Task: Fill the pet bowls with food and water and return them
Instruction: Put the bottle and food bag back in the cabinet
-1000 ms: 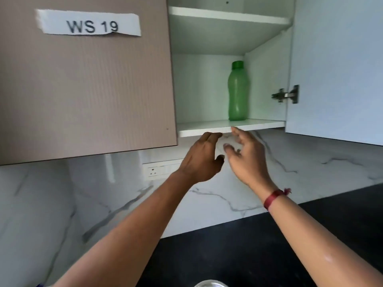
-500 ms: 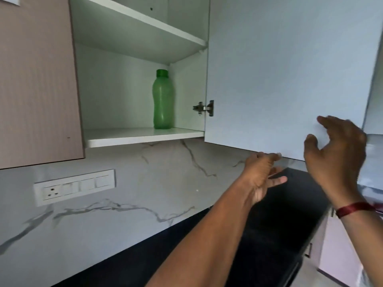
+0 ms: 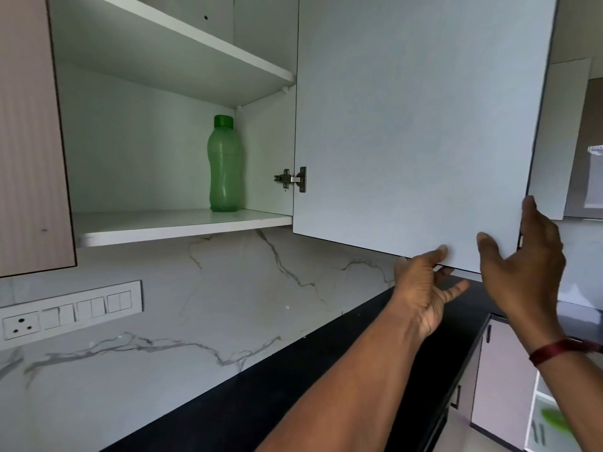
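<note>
A green plastic bottle [image 3: 224, 164] stands upright on the lower shelf [image 3: 182, 225] of an open wall cabinet. The cabinet door [image 3: 417, 125] is swung wide to the right. My left hand [image 3: 424, 288] is under the door's bottom edge, thumb on its inner face and fingers spread below. My right hand [image 3: 522, 265] grips the door's lower outer corner, thumb on the inner face, fingers wrapped round the edge. No pet bowl is in sight.
A black countertop [image 3: 293, 380] runs below a white marble backsplash [image 3: 195, 305] with a switch and socket panel [image 3: 68, 309]. A closed beige cabinet door [image 3: 29, 141] hangs on the left. Lower cabinets [image 3: 502, 380] sit at the right.
Both hands moved from the shelf's front edge rightward to the open door. The right hand has closed round the door's corner and the left has come up under its bottom edge.
</note>
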